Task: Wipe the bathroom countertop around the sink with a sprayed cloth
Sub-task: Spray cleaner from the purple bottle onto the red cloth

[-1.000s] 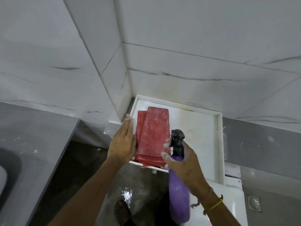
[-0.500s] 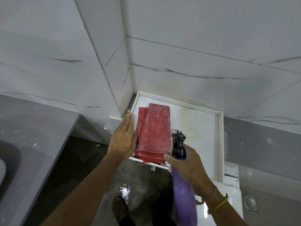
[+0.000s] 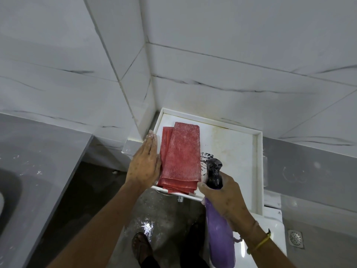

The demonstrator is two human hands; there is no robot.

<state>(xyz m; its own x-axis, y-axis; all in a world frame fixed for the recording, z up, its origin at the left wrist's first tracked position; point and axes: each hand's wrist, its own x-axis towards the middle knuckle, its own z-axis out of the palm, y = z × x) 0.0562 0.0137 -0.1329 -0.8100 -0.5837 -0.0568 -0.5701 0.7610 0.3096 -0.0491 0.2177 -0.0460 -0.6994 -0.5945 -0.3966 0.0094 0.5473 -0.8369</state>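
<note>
A folded red cloth (image 3: 181, 157) lies on a white wall shelf (image 3: 231, 144) in the corner, its near end hanging over the shelf's front edge. My left hand (image 3: 144, 163) rests flat against the cloth's left side, fingers straight and together, holding nothing. My right hand (image 3: 222, 196) grips a purple spray bottle (image 3: 220, 238) by the neck. Its black nozzle (image 3: 213, 171) sits just right of the cloth, pointing toward it. The grey countertop (image 3: 38, 171) lies at the left, with a dark sink basin (image 3: 7, 190) at the frame edge.
White marble-look tiles cover both walls. A white toilet cistern (image 3: 270, 223) stands below the shelf at right. The wet grey floor shows my sandalled foot (image 3: 142, 248) and a round drain (image 3: 295, 238) at the far right.
The bottle has shifted slightly right and lower beside the cloth. The left hand stays pressed on the cloth's left side. The view has tilted a little.
</note>
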